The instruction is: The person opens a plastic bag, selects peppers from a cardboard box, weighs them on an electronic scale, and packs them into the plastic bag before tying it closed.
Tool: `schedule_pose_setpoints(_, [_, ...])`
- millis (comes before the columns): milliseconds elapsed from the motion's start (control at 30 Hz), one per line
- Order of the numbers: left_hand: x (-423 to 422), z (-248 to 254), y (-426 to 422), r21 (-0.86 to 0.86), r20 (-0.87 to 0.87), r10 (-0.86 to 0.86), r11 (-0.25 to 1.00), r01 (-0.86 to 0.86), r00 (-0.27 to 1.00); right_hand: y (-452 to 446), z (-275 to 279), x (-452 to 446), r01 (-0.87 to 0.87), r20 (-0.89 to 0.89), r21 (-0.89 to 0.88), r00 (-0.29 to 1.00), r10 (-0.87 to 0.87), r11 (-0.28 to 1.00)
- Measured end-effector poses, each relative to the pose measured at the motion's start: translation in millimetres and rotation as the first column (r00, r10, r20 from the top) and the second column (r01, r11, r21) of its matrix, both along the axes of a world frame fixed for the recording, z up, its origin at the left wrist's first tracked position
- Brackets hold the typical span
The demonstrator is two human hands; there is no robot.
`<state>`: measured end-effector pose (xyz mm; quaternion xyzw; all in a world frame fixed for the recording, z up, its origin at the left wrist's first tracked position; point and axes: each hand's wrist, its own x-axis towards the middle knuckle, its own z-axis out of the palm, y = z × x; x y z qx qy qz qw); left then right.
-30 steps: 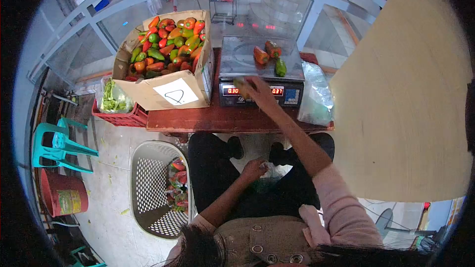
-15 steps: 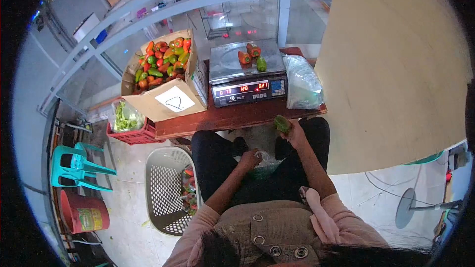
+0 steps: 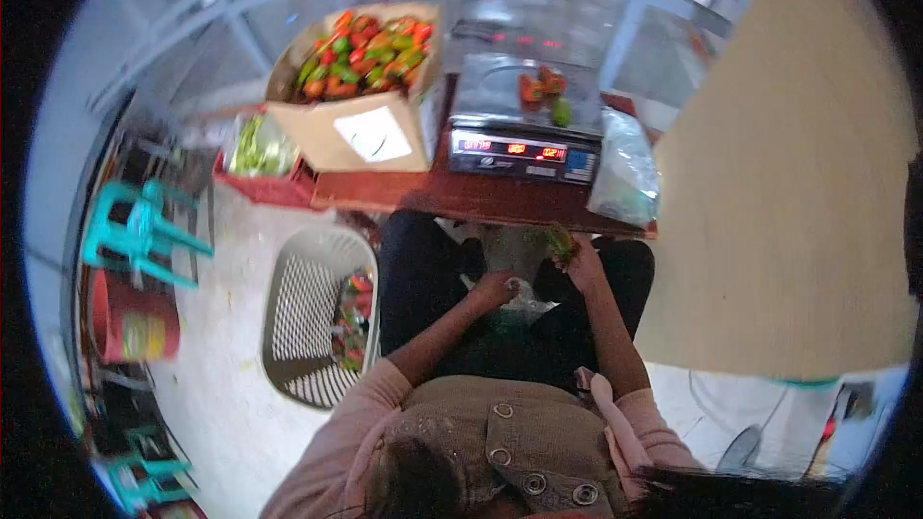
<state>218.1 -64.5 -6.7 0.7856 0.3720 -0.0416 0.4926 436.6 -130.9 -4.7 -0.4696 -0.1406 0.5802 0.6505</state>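
Over my lap, my left hand [image 3: 494, 290] is closed on the edge of a clear plastic bag [image 3: 527, 302]. My right hand [image 3: 583, 265] holds a green pepper [image 3: 561, 243] above my right thigh, just below the table's front edge. On the metal plate of the digital scale [image 3: 490, 94] lie orange-red peppers [image 3: 540, 86] and one green pepper [image 3: 561, 112]. The scale's red digits are lit but blurred. An open cardboard box [image 3: 312, 132] full of red, orange and green peppers [image 3: 370, 53] stands left of the scale.
A pack of clear plastic bags [image 3: 626, 173] lies right of the scale on the red table [image 3: 385, 190]. On the floor at left are a basket [image 3: 306, 303] with bagged peppers, a red crate [image 3: 260, 187] of greens, teal chairs [image 3: 139, 231] and a red bucket [image 3: 139, 322]. A board [image 3: 779, 211] stands right.
My right hand has come back from the scale to my lap with the green pepper. The left hand stays at the bag. The camera view has shifted and blurred.
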Motion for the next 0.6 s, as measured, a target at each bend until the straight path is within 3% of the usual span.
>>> schedule_pose_setpoints(67, [-3, 8, -1, 0.044, 0.040, -0.009, 0.999, 0.007, 0.999, 9, -5, -5, -0.030, 0.073, -0.042, 0.997, 0.033, 0.999])
schedule_pose_setpoints(167, [-4, 9, -1, 0.131, 0.115, -0.048, 0.991, 0.033, 0.992, 43, 13, -30, -0.115, 0.328, -0.201, 0.928, 0.177, 0.973])
schedule_pose_setpoints(233, [-5, -9, -7, 0.269, 0.200, -0.054, 0.963, -0.002, 0.978, 76, 22, -46, -0.220, 0.669, -0.110, 0.705, 0.236, 0.969])
schedule_pose_setpoints(300, [-3, -9, -4, 0.210, 0.145, -0.084, 0.976, 0.052, 0.986, 115, 16, -63, -0.295, 0.902, -0.026, 0.404, 0.149, 0.955])
schedule_pose_setpoints(333, [-3, -9, -2, 0.181, 0.116, -0.105, 0.980, 0.083, 0.988, 128, 27, -77, -0.284, 0.951, -0.040, 0.285, 0.123, 0.958])
schedule_pose_setpoints(433, [-4, -11, 0, -0.242, 0.198, 0.060, 0.970, -0.011, 0.978, 163, 48, -114, -0.302, 0.996, 0.026, 0.088, 0.001, 0.953])
schedule_pose_setpoints(500, [2, -72, -8, -0.387, 0.367, 0.201, 0.921, -0.047, 0.908, 183, 48, -133, -0.323, 0.986, 0.060, -0.126, -0.106, 0.945])
schedule_pose_setpoints(567, [6, -71, -4, -0.209, 0.467, 0.106, 0.978, -0.006, 0.878, 201, 43, -145, -0.308, 0.930, 0.026, -0.342, -0.137, 0.951])
schedule_pose_setpoints(600, [0, -29, -3, 0.059, 0.454, -0.068, 0.997, 0.046, 0.888, 208, 38, -150, -0.276, 0.888, -0.015, -0.445, -0.114, 0.961])
